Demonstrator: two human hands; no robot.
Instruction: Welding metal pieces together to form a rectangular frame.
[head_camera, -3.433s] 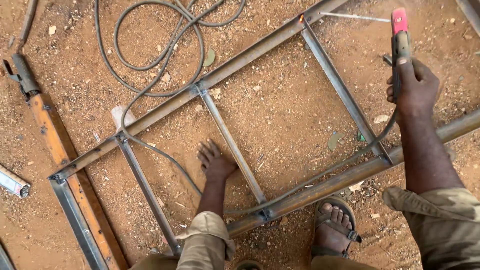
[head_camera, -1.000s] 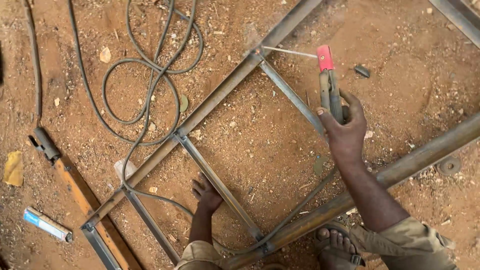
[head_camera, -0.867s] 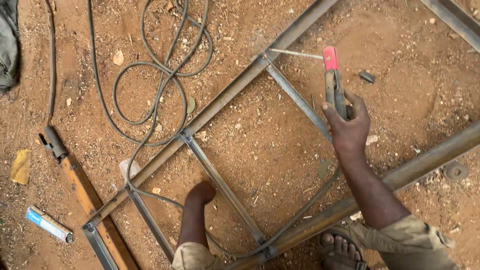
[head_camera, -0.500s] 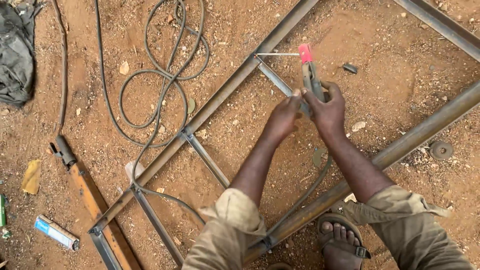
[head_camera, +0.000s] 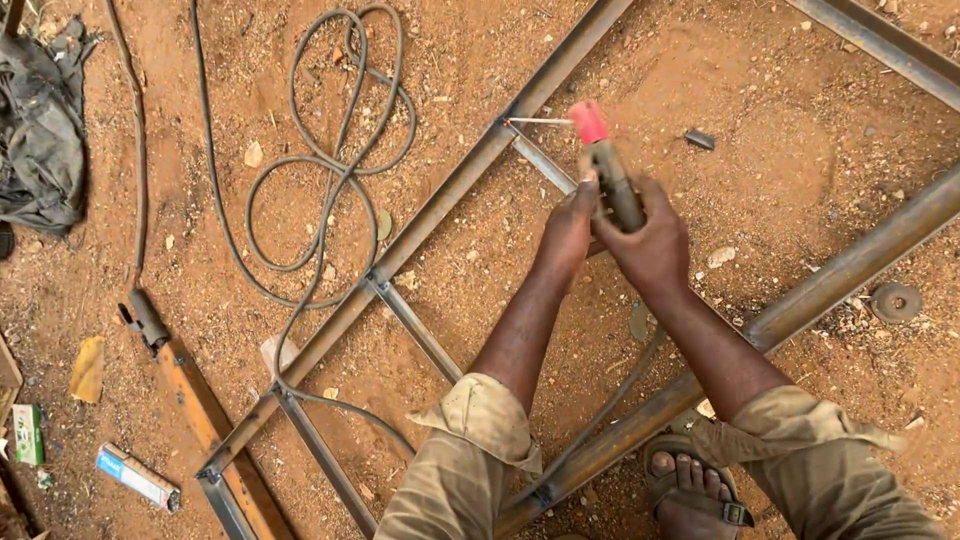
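Head view: both hands' fingers grip the red-tipped electrode holder (head_camera: 610, 175), left hand (head_camera: 568, 225), right hand (head_camera: 652, 240), rod at steel frame (head_camera: 440, 210)

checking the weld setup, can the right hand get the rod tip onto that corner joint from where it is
Probably yes. The right hand holds the red-tipped electrode holder, steadied by the left hand. Its welding rod points straight at the frame's corner joint, and the tip looks at or almost on it. Nothing lies between.

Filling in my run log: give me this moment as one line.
right hand: holds electrode holder | left hand: steadies it | rod tip: at frame joint | cable: coiled on dirt
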